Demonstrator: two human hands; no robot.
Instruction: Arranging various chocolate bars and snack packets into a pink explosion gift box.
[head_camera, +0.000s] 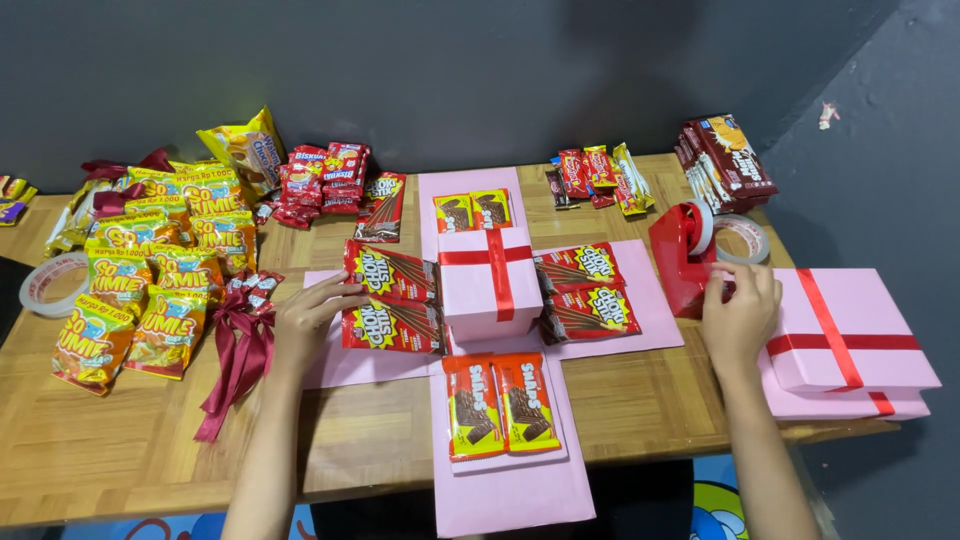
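Observation:
A pink cross-shaped unfolded box (510, 490) lies on the wooden table. At its centre stands a small pink box with a red ribbon cross (490, 280). Red snack packets lie on its flaps: two on the left (390, 300), two on the right (585, 290), two orange-red ones in front (500, 405). My left hand (310, 325) rests flat on the left flap, fingertips touching the left packets. My right hand (740, 315) touches the red tape dispenser (680, 255), beside a pink lid with red ribbon (850, 335).
Several yellow-orange snack bags (150, 270) cover the table's left side, with a dark red bow (240, 345) and a tape roll (45, 285). Red packets (320, 180) and brown snack boxes (725, 160) lie along the back. A dark wall stands behind.

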